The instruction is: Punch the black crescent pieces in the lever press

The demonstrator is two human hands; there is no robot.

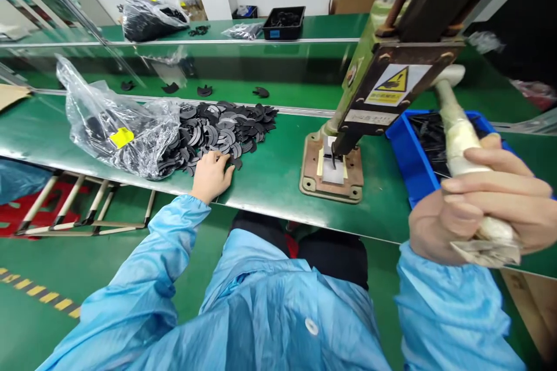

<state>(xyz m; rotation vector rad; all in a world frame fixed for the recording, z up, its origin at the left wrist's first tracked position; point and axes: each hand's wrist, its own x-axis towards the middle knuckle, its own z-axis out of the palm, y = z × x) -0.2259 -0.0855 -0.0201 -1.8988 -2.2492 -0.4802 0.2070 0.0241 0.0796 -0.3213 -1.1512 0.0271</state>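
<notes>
My left hand (212, 175) rests at the front edge of a pile of dark curved parts (226, 127); its fingers are bent over the pieces, and whether it pinches one cannot be made out. On the right, my right hand (487, 203) is wrapped round the pale, wrapped lever handle (461, 133) of a green press (374, 75). Below the press head, a small metal plate (333, 173) sits on the base (308, 168), with the dark tool tip just over it.
A clear plastic bag (122, 133) lies left of the pile. Behind the lever is a blue bin (402, 156) of black parts. Several loose parts lie along the back, and a black tray (284, 23) stands on the far shelf.
</notes>
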